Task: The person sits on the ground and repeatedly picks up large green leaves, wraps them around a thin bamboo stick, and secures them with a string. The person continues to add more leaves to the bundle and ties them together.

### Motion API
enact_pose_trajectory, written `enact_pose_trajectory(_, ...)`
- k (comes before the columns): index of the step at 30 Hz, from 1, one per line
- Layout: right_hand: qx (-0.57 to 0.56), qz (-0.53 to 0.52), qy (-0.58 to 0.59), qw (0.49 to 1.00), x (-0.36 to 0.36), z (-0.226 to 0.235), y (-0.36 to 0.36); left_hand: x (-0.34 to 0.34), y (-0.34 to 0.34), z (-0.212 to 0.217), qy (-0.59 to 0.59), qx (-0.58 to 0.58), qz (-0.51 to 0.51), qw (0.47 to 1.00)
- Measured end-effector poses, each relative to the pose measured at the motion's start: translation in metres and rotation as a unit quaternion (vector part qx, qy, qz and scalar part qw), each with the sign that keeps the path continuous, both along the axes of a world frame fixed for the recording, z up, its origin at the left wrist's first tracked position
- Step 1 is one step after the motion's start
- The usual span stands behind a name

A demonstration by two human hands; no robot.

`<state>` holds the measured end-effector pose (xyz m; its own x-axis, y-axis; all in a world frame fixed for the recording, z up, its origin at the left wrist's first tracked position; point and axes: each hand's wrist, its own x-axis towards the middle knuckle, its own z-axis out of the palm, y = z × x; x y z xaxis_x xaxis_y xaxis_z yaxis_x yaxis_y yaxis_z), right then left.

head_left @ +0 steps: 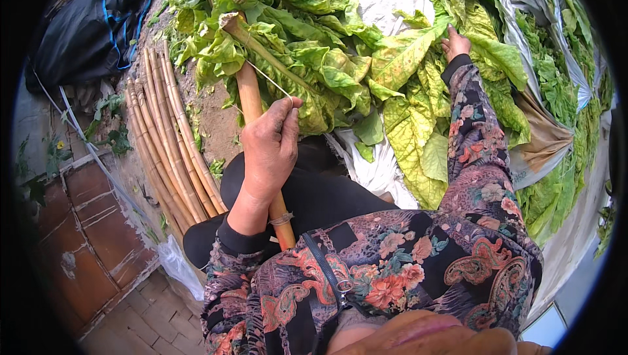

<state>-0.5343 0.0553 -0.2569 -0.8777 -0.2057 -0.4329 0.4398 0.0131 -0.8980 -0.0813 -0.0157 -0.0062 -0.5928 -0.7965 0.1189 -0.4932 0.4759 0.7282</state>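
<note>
My left hand (269, 149) is closed, thumb and forefinger pinching a thin white string (269, 80) that runs up to the leaves. It lies against a smooth wooden pole (248, 96) that slants up from my lap; whether the other fingers wrap the pole is hidden. Large yellow-green tobacco leaves (311, 60) hang bunched at the pole's far end, a thick pale stem end (232, 22) sticking out toward me. Out to the right, my right hand (456, 45) has its fingers closed on the end of a broad tobacco leaf (402, 60) on the leaf pile.
Several bamboo poles (173, 139) lie side by side at the left. Beyond them is a black bag (78, 34) with blue cord. White sheeting (392, 1) lies among the leaves, with more leaves (553, 67) on the far right. Brown tiles (91, 224) cover the lower left.
</note>
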Motion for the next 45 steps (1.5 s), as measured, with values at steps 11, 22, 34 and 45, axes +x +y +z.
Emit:
enact_pose_trajectory(11, -0.014, 0.201, -0.006, 0.979, -0.032, 0.007, -0.016, -0.002, 0.001, 0.002, -0.024, 0.026, -0.006, 0.999)
enact_pose_trajectory(22, 0.551, 0.374, 0.272, 0.694, -0.077, 0.018, 0.015, -0.006, 0.002, 0.005, -0.039, 0.043, 0.000, 0.998)
enact_pose_trajectory(34, 0.257, 0.249, 0.456, 0.815, 0.059, 0.148, 0.060, -0.006, -0.007, -0.004, -0.045, -0.005, -0.073, 0.996)
enact_pose_trajectory(45, 0.184, 0.462, 0.687, 0.529, 0.266, 0.252, 0.074, -0.026, -0.031, -0.034, 0.356, 0.448, -0.038, 0.819)
